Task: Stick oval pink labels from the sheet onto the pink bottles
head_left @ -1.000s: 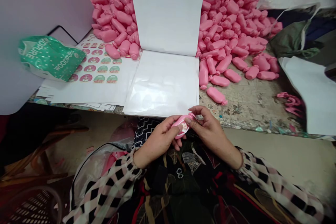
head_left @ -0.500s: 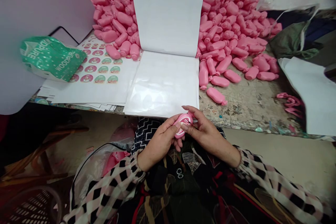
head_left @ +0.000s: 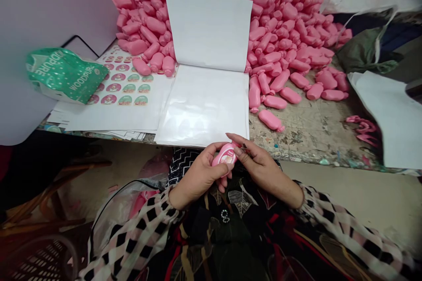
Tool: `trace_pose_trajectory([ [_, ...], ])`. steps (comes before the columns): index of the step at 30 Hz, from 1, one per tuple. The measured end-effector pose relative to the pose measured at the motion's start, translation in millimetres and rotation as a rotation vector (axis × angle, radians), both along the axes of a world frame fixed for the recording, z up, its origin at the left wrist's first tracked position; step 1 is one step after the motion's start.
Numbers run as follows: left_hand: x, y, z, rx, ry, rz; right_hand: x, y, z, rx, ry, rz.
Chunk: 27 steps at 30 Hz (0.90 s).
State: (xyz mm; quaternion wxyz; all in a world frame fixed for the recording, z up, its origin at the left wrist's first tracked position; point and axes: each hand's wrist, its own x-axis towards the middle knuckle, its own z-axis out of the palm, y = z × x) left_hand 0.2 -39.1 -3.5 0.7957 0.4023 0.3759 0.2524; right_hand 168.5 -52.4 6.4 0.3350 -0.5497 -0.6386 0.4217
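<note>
A pink plastic bottle (head_left: 224, 154) with an oval printed label reading "BABY" lies tilted in my hands over my lap, just below the table edge. My left hand (head_left: 206, 169) is wrapped round its lower end, the thumb lying across the label. At the upper right end, the thumb of my right hand (head_left: 259, 162) presses by the label's edge while its fingers close about the neck. Something small and dark shows between those right fingers, too small to name. A white backing sheet (head_left: 204, 109) is spread on the table just beyond my hands.
Many pink bottles (head_left: 280, 30) are heaped at the back of the table (head_left: 316, 140). To the left lie printed label sheets (head_left: 125, 83) and a green bag (head_left: 72, 77). Pink scraps (head_left: 362, 129) and white paper (head_left: 398, 118) are at the right.
The bottle has turned and tilted in my hands, shifting slightly left. My right thumb has slid from the label's middle to its upper right edge, and my left thumb has moved lower.
</note>
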Motion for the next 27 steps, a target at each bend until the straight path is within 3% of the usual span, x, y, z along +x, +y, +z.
trace_pose_trajectory([
  [5, -0.2, 0.7, 1.9, 0.047, 0.107, 0.007, -0.5, -0.7, 1.0, 0.036, -0.013, 0.036],
  [16, -4.6, 5.6, 2.8, -0.053, 0.01, -0.123, -2.8, 2.5, -0.3, -0.167, 0.163, -0.07],
  [21, -4.4, 3.8, 0.1, -0.079, -0.033, -0.088, -2.1, -0.4, 0.3, -0.171, 0.154, -0.055],
  [27, -1.1, 1.1, -0.1, -0.003, 0.009, -0.06, -10.5, -4.7, -2.7, -0.161, 0.202, -0.022],
])
